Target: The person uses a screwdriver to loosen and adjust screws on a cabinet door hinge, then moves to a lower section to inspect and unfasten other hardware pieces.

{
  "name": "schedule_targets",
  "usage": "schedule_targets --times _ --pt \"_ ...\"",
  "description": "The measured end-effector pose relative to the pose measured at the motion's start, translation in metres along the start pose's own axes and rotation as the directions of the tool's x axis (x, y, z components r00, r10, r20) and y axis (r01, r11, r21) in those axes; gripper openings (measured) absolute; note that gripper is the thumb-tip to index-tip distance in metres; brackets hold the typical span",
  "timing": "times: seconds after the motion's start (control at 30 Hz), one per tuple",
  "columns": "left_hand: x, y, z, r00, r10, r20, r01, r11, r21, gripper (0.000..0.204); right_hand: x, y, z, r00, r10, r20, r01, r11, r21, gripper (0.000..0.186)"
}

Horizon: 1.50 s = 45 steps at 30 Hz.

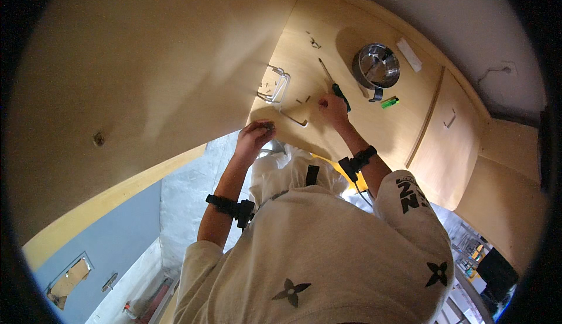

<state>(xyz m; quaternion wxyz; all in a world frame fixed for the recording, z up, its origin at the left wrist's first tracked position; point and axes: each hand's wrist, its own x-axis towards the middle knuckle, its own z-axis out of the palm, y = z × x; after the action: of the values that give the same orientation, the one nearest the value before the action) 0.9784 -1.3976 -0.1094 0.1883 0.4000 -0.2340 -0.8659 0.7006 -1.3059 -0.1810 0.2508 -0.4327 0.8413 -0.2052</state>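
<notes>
In the head view, your left hand (254, 138) is at the near edge of the wooden worktop (374, 131), beside the upright wooden panel (146, 60); its fingers are curled, and you cannot tell from here whether they pinch anything. Your right hand (335, 113) is over the worktop with its fingers bent and fingertips close together; whether something small is between them cannot be told. The screwdriver (339, 94) lies just beside that hand, its dark handle toward you and its shaft pointing away. Between your hands lie a few loose screws (299, 100), with the bent metal pulls (283, 84) to their left, near the panel. Farther right you have a steel mug (379, 66), a green lighter (389, 103) near its handle and a white strip (408, 55) beyond.
</notes>
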Motion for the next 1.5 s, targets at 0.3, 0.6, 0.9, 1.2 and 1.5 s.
schedule_targets --times 0.3,0.6,0.9,1.2,1.5 --pt "-0.005 0.009 0.003 0.991 0.128 0.038 -0.133 0.968 0.213 0.028 -0.009 -0.021 -0.016 0.998 0.002 -0.065 0.010 0.984 0.179 0.013" --pt "-0.004 0.012 0.002 1.000 0.029 0.010 -0.029 0.999 0.026 0.028 -0.012 -0.023 -0.018 0.993 0.028 -0.111 -0.014 0.992 0.127 0.018" --pt "-0.006 0.010 -0.001 0.997 0.069 0.038 -0.070 0.997 0.027 0.030 -0.007 -0.009 -0.014 0.991 -0.020 -0.130 0.034 0.994 0.105 0.015" --pt "-0.013 0.007 -0.005 0.997 0.063 0.032 -0.064 0.997 0.037 0.030 -0.007 0.011 -0.017 0.988 0.097 -0.117 -0.058 0.950 0.306 0.016" --pt "-0.025 0.002 -0.007 0.998 0.053 0.028 -0.053 0.998 0.029 0.032 -0.029 0.013 -0.026 0.976 0.106 -0.188 -0.059 0.969 0.241 0.014"
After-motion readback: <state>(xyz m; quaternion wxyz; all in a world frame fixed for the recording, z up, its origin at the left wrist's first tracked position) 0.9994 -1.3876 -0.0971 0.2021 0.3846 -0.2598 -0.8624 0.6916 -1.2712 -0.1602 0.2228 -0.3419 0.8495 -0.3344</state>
